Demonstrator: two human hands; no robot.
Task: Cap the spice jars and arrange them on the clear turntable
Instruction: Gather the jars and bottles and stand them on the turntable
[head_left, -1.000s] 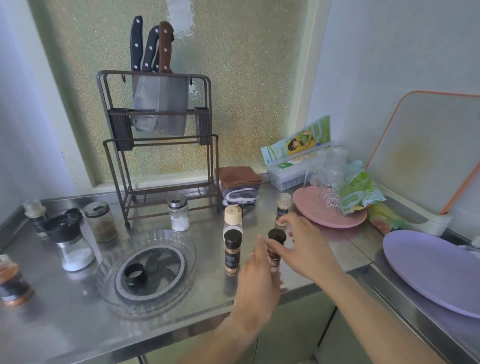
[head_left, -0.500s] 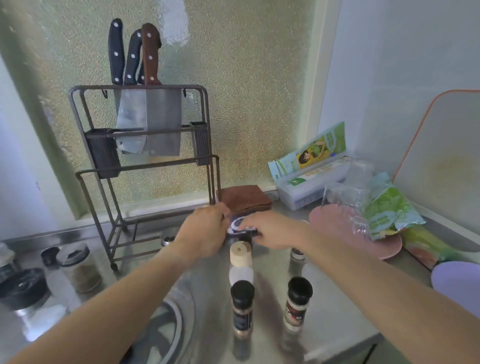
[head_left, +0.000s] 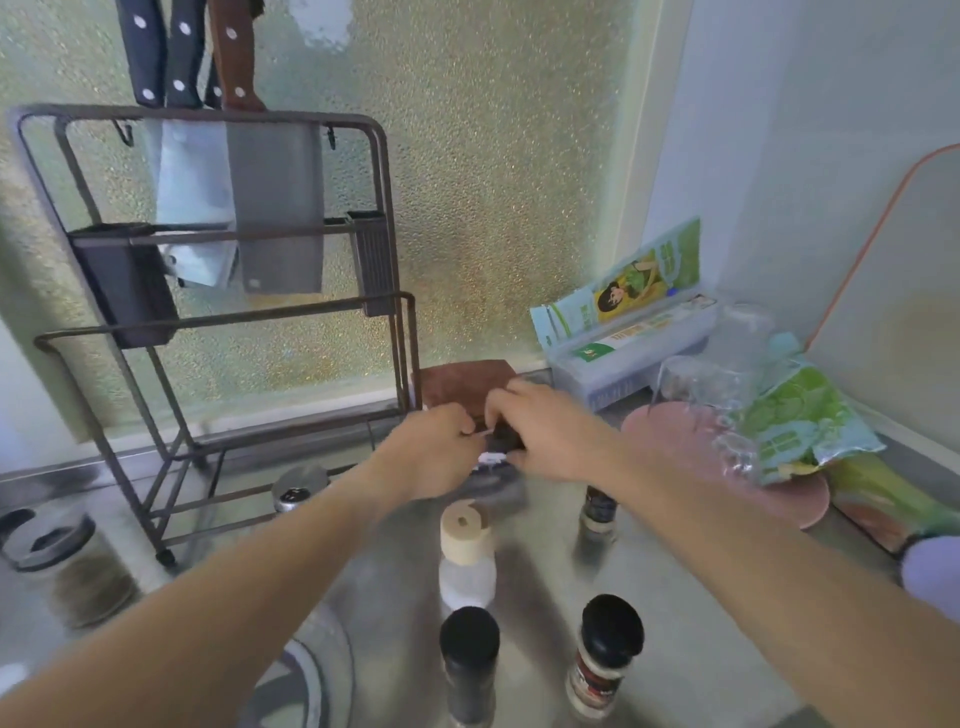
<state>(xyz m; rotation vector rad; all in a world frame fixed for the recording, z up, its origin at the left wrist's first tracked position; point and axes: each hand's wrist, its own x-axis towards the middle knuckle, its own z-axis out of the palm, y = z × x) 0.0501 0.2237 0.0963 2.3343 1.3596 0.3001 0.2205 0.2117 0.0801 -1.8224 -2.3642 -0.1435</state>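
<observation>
My left hand (head_left: 431, 452) and my right hand (head_left: 550, 431) meet at the back of the steel counter, both pinching a small dark object (head_left: 501, 441) with a white edge; blur hides what it is. Nearer me stand a cream-capped jar (head_left: 465, 535), a black-capped jar (head_left: 469, 654) and a second black-capped jar (head_left: 605, 649). A small dark jar (head_left: 597, 514) stands just below my right forearm. The clear turntable's rim (head_left: 322, 660) shows at bottom left under my left arm.
A knife rack (head_left: 395, 322) stands at the back left, with a metal-lidded shaker (head_left: 298, 486) and a glass jar of dark spice (head_left: 67, 561) by it. A brown cloth (head_left: 462, 382), a pink plate (head_left: 654, 421), a green packet (head_left: 800, 421) and a purple plate (head_left: 935, 571) lie right.
Both hands left the black-capped jar at the front and reached to the back of the counter, where they now pinch the small dark object. The view moved closer.
</observation>
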